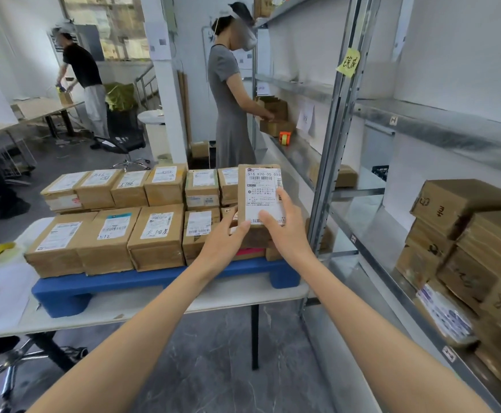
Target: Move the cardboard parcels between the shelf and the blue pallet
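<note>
both hands, left hand (pixel 225 237) and right hand (pixel 285 226), grip one labelled parcel (pixel 260 195) tilted above the right end of the blue pallet (pixel 166 278), near the shelf (pixel 332 120).

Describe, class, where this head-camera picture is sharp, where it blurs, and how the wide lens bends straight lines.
Head view: the held parcel has a sharp label with readable large print; the shelf parcels at the right edge smear and stretch; the shelf upright leans, tilted by the wide lens; light is soft and even, with no hard shadows on the blue pallet.
</note>
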